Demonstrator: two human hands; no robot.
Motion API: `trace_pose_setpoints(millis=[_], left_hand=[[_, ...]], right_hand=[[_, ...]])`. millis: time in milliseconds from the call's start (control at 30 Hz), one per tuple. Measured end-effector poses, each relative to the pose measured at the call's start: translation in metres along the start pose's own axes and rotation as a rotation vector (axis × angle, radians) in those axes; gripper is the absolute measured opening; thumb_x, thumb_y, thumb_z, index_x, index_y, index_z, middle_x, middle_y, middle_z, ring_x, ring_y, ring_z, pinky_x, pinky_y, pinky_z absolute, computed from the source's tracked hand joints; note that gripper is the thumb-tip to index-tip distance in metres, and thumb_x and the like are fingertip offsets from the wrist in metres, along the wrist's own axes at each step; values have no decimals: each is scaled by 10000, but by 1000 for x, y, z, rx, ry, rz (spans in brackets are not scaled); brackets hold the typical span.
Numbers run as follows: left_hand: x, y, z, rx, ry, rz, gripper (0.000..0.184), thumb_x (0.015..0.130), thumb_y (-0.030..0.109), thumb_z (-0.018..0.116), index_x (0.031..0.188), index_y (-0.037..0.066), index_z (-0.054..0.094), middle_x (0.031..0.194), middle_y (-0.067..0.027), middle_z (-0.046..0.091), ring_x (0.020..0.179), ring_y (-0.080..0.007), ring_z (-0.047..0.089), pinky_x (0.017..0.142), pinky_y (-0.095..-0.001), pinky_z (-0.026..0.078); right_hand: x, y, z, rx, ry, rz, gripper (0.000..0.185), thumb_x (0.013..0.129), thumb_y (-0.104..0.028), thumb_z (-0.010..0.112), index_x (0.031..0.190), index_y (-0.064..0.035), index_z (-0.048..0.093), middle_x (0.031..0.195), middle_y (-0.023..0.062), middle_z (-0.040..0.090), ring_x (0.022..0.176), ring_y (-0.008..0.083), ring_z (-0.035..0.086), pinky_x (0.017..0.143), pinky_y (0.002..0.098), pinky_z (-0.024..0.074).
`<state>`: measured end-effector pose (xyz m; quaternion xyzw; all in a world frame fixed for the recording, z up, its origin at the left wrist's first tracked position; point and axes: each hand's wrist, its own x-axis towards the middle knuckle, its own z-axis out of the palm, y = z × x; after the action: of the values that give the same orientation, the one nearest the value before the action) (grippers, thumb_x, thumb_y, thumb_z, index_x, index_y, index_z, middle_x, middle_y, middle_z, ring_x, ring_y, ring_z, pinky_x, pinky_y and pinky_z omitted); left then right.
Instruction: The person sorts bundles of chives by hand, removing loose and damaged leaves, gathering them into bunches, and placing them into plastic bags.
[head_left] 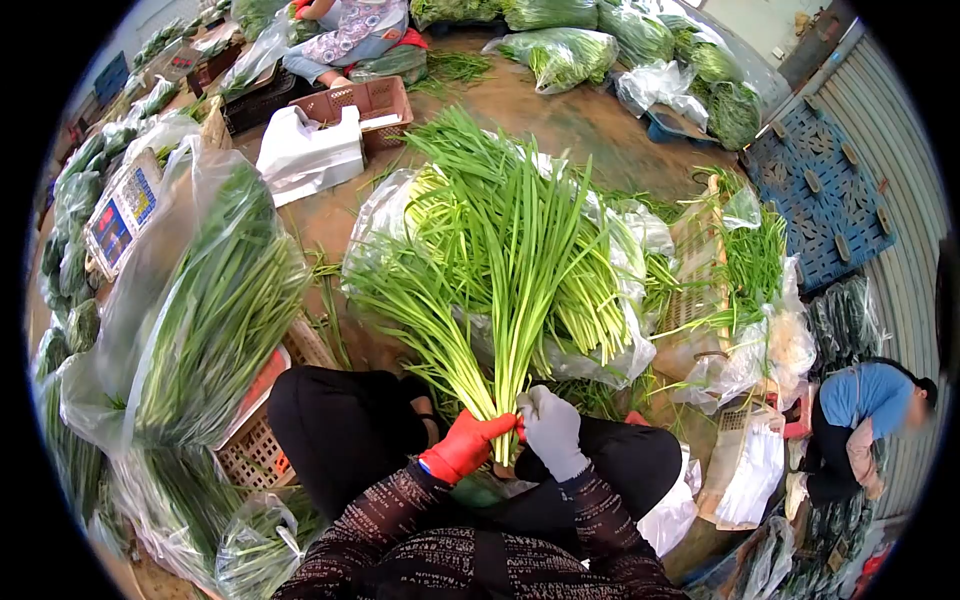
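My left hand (468, 446), in a red glove, is closed around the pale lower stalks of a bunch of garlic chives (515, 300). The leaves fan out upward and away from me. On the other side of the stalks, my right hand (551, 432), in a grey glove, has its fingers bent against the same bunch near the red fingertips. Part of its grip is hidden. Just beyond lies a large pile of garlic chives (600, 310) on clear plastic sheeting (632, 362), partly covered by the held leaves.
At my left are a large plastic bag of chives (215, 300), a scale (125, 220) and a basket (250, 455). White bags (312, 150) lie by a brown crate (375, 105). On the right stand a tilted basket (700, 270), a blue pallet (825, 185) and another person (860, 410).
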<state>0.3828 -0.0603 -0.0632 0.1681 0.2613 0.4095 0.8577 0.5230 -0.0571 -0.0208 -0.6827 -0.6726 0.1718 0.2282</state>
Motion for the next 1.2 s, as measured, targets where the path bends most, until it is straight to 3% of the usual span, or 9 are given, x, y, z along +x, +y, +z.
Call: trace_pose_setpoints(millis=[167,300,367,433,500,567,700,967,1200], left_hand=[[0,10,3,128,146,21,340,816,14,597,1146,-37,528,875,-103,635,768,-195,634,714,-306,514],[-4,24,7,-5,68,60,425,816,59,601,1216,-22,482,828,-67,612,724,-187,606,748,-325,502],[-16,40,21,-51,-129,15,455,814,150,604,1225,-3,484,719,-40,568,637,-150,555,681,-318,481],[-19,33,14,-193,-427,-33,505,790,211,595,1239,12,479,627,-24,506,531,-127,479,600,-304,435],[-20,25,14,-329,-549,-131,467,771,206,567,1197,25,505,596,-21,489,451,-149,442,563,-301,412],[-23,20,12,-205,-407,-194,510,789,208,524,1246,-8,460,602,-41,466,518,-148,467,646,-301,447],[-18,6,13,19,-90,-110,303,841,135,580,1111,7,531,820,-69,609,657,-156,590,622,-292,508],[-17,9,21,1,108,-205,219,856,92,574,1053,2,546,837,-79,627,675,-174,608,623,-302,510],[-15,16,19,42,87,-65,231,854,100,573,1065,11,551,758,-63,609,584,-146,556,572,-270,465]], right_hand=[[-28,5,-11,-185,-120,-33,175,795,-201,595,719,-54,539,619,140,584,595,330,599,521,417,452],[-62,41,-8,-564,-605,-40,111,727,-161,596,730,-63,544,592,109,588,552,313,608,507,449,470],[-41,28,-20,-388,-497,65,260,774,-188,591,957,-4,575,746,132,633,722,297,642,624,382,502],[-18,19,-23,614,-314,265,428,828,-203,594,1159,52,500,941,115,627,893,217,613,763,319,479],[5,-14,-54,1484,-475,349,494,898,-139,517,1311,69,341,1209,168,517,1094,204,516,937,295,400],[16,-19,-32,1299,-276,288,516,852,-172,616,1262,56,401,1072,59,568,943,112,542,827,249,434],[24,-16,11,826,41,323,395,719,-79,729,1014,6,481,840,40,569,736,92,530,667,234,446],[20,-9,19,1132,71,415,371,760,-40,671,1060,24,463,859,50,571,723,102,519,660,233,443],[-20,-7,-5,933,-26,346,152,814,-30,594,945,20,535,812,42,596,696,66,553,632,187,456]])
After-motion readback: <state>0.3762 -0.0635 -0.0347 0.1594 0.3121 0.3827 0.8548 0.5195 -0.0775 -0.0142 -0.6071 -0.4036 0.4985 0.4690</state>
